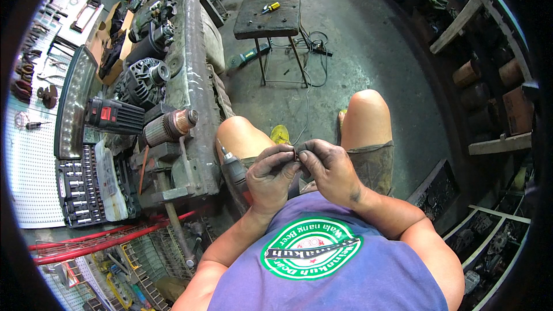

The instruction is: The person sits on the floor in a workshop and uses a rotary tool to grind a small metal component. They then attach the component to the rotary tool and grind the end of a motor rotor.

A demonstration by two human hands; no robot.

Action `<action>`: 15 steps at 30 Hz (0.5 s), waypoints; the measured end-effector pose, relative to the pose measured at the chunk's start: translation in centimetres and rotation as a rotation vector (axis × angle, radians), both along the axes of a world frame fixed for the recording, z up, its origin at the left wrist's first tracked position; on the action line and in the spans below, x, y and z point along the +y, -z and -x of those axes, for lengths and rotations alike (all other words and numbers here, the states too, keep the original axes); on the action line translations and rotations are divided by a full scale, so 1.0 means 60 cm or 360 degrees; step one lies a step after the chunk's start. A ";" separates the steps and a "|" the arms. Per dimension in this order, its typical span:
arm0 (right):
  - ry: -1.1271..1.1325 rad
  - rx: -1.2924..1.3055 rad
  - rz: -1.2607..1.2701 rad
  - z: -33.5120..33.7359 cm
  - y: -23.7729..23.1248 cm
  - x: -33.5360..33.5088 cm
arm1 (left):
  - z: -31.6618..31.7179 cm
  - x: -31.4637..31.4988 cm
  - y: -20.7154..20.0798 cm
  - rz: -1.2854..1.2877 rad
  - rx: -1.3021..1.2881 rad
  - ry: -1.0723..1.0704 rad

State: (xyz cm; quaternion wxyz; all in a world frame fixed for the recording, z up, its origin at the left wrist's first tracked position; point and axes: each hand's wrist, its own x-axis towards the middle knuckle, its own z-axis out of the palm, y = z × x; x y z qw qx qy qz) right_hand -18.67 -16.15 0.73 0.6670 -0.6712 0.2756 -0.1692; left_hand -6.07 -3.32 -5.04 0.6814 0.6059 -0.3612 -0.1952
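Note:
My left hand [273,174] and my right hand [329,171] meet in front of my lap, fingers soiled dark. Thumbs and fingertips of both are pinched together around a small dark piece [296,154], mostly covered by the fingers, whose kind I cannot make out. A thin grey cord [309,95] runs over the floor toward my hands and passes out of sight behind them; whether it joins the piece I cannot tell. Beside my left thigh, a grey power drill [234,168] with a bit points away from me.
On the left workbench [193,75] lie an alternator [144,80], a wound armature [170,126], a cordless tool [115,116] and a socket set [80,187]. Ahead stands a stool [268,23] bearing a yellow-handled tool [271,7]. An angle grinder [249,56] lies beneath it. Shelves [501,138] line the right.

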 end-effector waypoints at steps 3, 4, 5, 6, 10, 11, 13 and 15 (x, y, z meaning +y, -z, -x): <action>-0.0045 -0.0031 0.0035 0.001 0.002 -0.009 | 0.005 -0.005 0.002 0.0126 0.0213 0.0012; -0.0067 -0.0050 0.0098 0.003 0.003 -0.011 | 0.006 -0.005 0.002 0.0121 0.0216 0.0013; -0.0043 -0.0038 0.0098 0.003 0.004 -0.010 | 0.007 -0.005 0.002 0.0115 0.0218 0.0016; -0.0012 -0.0045 0.0141 0.003 0.006 -0.009 | 0.007 -0.005 0.002 0.0111 0.0212 0.0016; 0.0091 -0.0161 0.0389 -0.001 0.011 0.000 | 0.003 -0.005 -0.003 0.0042 -0.0051 0.0008; 0.0117 -0.0162 0.0408 -0.001 0.012 0.003 | 0.002 -0.005 -0.005 0.0042 -0.0115 0.0005; 0.0167 -0.0165 0.0446 -0.002 0.013 0.007 | 0.001 -0.006 -0.008 0.0051 -0.0240 -0.0008; 0.0194 -0.0196 0.0377 -0.003 0.012 0.008 | 0.000 -0.007 -0.011 0.0062 -0.0367 -0.0034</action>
